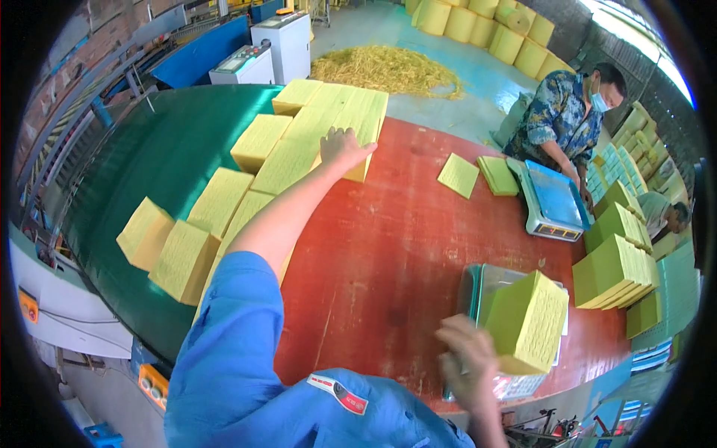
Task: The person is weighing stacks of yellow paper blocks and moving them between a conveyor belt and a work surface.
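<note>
- Paper stack, yellow and blocky, stands on the near scale at the lower right; I judge it partway through weighing and not yet set aside.
- Right hand is just left of that stack, fingers loosely bent and apparently wrapped round nothing; blur keeps me from telling whether they touch the paper.
- Red table runs between the hands. On its right side I see grouped stacks, which I take to be the done share, though I can't count them all.
- Waiting stacks fill the left side, some on the green belt; most press together, a few on the outer side stand a little apart. I read these as the work left, and that is plenty.
- Left hand reaches over to the far part of that group, spread over the top near its right edge; I can't tell whether it pinches paper or only rests there.
- Thin pads lie farther up the table, perhaps for trimming weights.
- Co-worker bends beside a second scale, so the job looks shared.
- Yellow scraps are heaped on the floor beyond, with yellow rolls farther back.
</note>
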The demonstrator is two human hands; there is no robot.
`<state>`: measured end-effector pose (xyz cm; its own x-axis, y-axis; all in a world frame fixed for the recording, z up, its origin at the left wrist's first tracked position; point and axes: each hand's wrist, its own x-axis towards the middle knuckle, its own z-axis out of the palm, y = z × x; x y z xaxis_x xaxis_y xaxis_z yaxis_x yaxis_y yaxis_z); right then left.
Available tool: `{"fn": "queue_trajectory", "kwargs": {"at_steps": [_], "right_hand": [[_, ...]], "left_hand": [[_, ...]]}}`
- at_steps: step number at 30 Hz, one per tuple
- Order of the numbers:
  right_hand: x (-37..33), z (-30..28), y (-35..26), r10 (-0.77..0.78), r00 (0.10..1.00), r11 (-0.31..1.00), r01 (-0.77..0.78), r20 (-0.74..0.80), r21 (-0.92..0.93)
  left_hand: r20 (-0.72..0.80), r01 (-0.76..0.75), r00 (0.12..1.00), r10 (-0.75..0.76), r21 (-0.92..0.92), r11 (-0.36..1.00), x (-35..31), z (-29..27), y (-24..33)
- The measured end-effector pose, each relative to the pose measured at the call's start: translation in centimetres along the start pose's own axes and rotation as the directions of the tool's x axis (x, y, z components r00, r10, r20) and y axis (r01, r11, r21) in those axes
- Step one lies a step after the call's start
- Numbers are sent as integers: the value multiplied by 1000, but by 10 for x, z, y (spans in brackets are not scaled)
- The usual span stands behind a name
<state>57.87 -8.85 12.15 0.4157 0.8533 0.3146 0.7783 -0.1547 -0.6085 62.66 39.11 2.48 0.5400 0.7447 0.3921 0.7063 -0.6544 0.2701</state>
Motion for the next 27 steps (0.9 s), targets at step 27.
{"fn": "queue_trajectory", "kwargs": {"at_steps": [27], "right_hand": [[1, 70, 38, 100, 977, 979, -130, 187, 159]], "left_hand": [[356, -765, 177, 918, -537, 356, -316, -167, 51]]}}
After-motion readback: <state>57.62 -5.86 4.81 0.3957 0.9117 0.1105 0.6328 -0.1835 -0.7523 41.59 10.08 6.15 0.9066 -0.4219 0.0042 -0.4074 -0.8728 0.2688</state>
